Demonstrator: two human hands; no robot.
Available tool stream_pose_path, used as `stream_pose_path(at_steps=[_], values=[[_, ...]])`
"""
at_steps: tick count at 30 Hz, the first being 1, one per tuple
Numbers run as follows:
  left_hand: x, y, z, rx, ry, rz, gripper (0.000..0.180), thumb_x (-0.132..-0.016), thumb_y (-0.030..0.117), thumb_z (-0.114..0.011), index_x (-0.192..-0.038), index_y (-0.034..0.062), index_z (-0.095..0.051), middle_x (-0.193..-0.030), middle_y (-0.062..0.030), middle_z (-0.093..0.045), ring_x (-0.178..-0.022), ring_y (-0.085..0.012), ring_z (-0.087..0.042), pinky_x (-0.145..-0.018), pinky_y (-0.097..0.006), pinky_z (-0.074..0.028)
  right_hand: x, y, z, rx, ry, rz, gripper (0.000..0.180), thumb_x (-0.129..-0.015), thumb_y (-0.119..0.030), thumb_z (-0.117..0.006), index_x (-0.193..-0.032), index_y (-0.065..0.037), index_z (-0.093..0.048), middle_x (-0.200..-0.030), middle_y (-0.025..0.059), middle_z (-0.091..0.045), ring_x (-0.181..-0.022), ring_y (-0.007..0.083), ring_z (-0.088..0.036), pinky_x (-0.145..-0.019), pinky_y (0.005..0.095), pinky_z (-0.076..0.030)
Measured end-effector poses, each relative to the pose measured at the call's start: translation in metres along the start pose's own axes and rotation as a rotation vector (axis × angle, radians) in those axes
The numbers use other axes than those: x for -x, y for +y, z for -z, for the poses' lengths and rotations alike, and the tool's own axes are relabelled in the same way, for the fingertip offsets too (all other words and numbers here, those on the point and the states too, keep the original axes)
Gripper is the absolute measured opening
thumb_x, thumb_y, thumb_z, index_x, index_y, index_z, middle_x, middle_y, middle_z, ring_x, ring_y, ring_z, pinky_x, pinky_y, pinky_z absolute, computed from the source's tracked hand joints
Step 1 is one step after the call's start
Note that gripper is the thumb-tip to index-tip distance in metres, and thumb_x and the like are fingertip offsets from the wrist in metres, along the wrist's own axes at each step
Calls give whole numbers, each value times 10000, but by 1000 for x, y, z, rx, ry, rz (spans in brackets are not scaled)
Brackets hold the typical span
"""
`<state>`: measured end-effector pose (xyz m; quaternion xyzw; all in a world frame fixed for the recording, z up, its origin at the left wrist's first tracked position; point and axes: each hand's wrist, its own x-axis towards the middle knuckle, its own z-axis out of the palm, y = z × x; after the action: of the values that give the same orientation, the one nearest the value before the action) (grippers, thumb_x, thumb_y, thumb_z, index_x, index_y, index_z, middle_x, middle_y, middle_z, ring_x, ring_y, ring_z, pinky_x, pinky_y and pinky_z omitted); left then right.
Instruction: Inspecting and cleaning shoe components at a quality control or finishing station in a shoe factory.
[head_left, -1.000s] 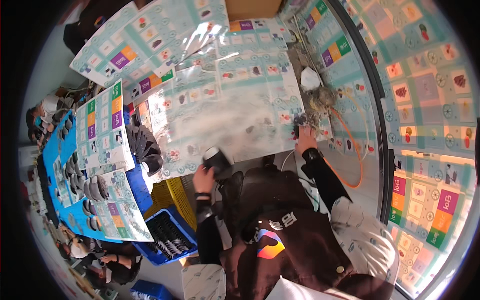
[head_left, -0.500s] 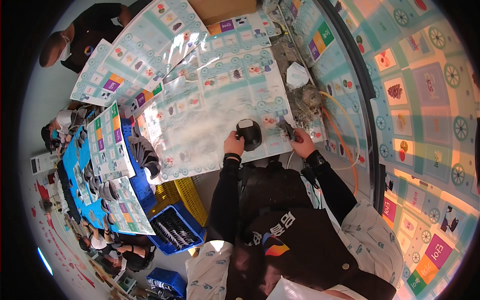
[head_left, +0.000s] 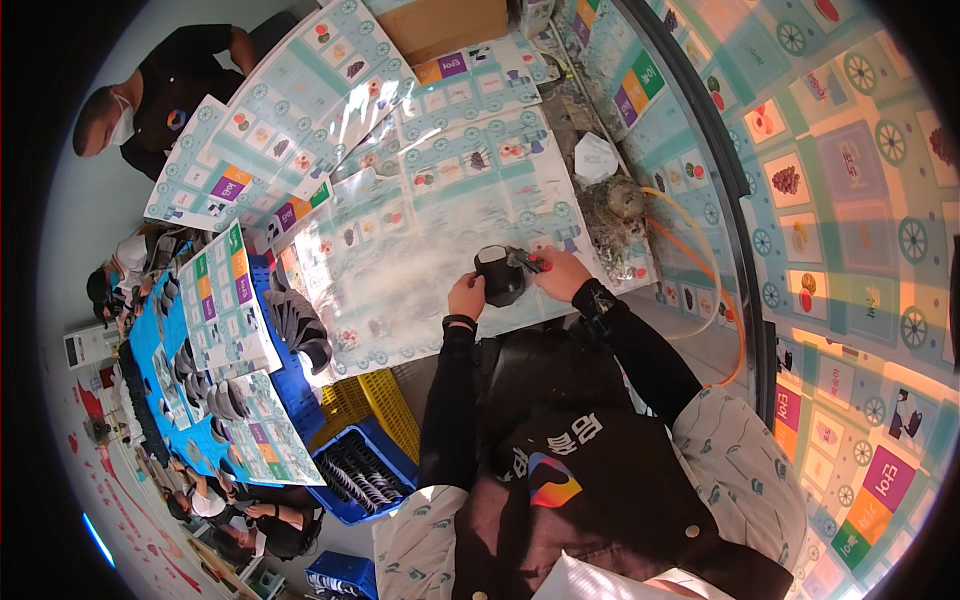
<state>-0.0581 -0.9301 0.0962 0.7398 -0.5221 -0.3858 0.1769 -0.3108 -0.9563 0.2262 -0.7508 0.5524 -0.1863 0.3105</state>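
Two hands are meeting on a dark rounded part at the near edge of the table.

The left hand (head_left: 466,296) is gripping the black part (head_left: 500,275) from its left side, while the right hand (head_left: 560,274) is pinching a small piece, perhaps a screw, against the part's right side. Both are working over the plastic-covered table (head_left: 420,240). Near left, a blue crate (head_left: 372,470) is holding rows of dark curved parts, with a yellow crate (head_left: 352,398) sitting just beyond it.
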Motion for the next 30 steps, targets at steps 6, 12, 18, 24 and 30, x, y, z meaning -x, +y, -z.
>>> stream_pose_path(at_steps=[6, 12, 18, 24, 30], values=[[-5, -14, -7, 206, -53, 80, 416, -926, 351, -651, -1184, 33, -719, -1017, -166, -761, -960, -329, -727, -855, -411, -558, 2, -9, -4, -147, -83, -19, 368, -810, -158, -598, -1150, -28, -655, -831, 224, -684, -704, 394, -674, -681, 459, -541], [-5, -13, -2, 347, -135, 105, 411, -930, 333, -649, -1183, 16, -715, -1014, -163, -764, -944, -310, -732, -844, -397, -561, -2, -16, 15, -42, -328, -340, 279, -828, -169, -576, -1044, -19, -671, -1005, 260, -693, -987, 445, -646, -880, 512, -511], [-5, -14, 1, 272, -124, 10, 388, -966, 243, -640, -1244, -25, -666, -999, -126, -752, -775, -202, -732, -667, -319, -559, 10, -24, 13, -211, -178, -270, 262, -846, -170, -556, -1027, -24, -677, -965, 287, -681, -936, 466, -643, -840, 544, -500], [-2, -6, 8, 370, -180, 62, 382, -968, 233, -635, -1246, -27, -665, -1000, -122, -753, -781, -202, -729, -673, -324, -561, 25, -15, 14, -67, -301, -297, 227, -812, -154, -550, -916, -10, -691, -926, 287, -676, -941, 481, -631, -844, 556, -492], [-3, -13, 7, 393, -169, 96, 386, -952, 259, -634, -1223, -12, -685, -970, -143, -764, -814, -222, -745, -732, -346, -574, 16, -23, 10, -199, -210, -207, 262, -801, -172, -570, -984, -23, -686, -964, 257, -685, -948, 472, -631, -836, 545, -498]])
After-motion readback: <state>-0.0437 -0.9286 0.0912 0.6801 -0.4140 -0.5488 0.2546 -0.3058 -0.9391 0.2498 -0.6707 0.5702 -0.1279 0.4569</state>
